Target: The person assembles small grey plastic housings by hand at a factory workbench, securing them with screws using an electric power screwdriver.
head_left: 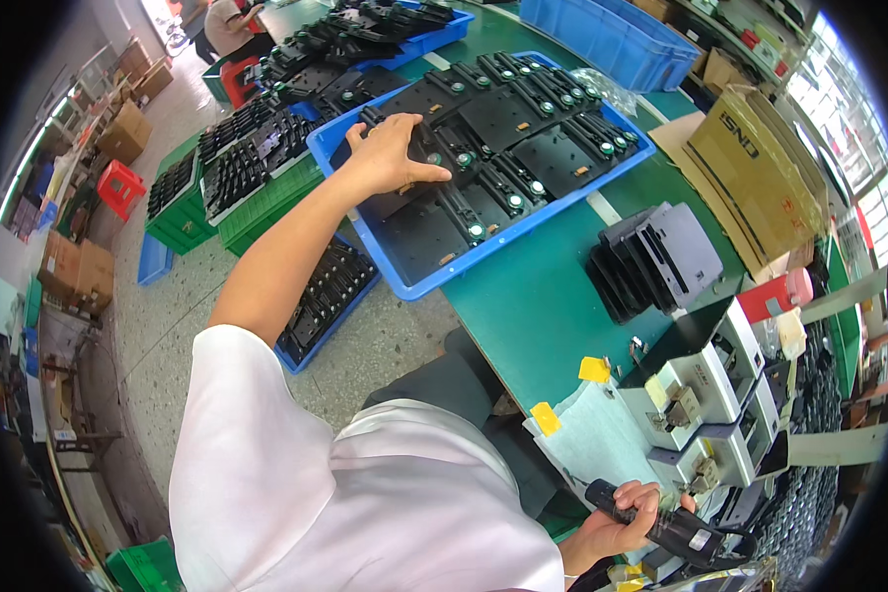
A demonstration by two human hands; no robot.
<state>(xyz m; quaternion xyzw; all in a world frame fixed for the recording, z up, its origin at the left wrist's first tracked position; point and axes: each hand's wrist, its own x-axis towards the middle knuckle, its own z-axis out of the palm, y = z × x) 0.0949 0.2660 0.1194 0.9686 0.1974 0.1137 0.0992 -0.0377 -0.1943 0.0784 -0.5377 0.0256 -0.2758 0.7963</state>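
The head view shows the green surface (503,335) reaching away from you on your right. Next in size, a blue tray (426,286) lies tilted across the surface's far left part, filled with rows of black panels (419,237) bearing round silvery pieces. A brown carton (750,187) stands to the right of the tray, and grey-and-white fixtures (735,357) sit nearer you at the right. Between carton and fixtures leans a stack of dark and grey plates (676,252). Your right hand (622,528) is closed around a black handheld tool (686,536) at the lower right. Your left hand (395,158), thumb and fingers spread wide, is at the panels near the tray's left side; you cannot tell whether its fingertips touch one. Smallest are two yellow notes (594,369) near the fixtures.
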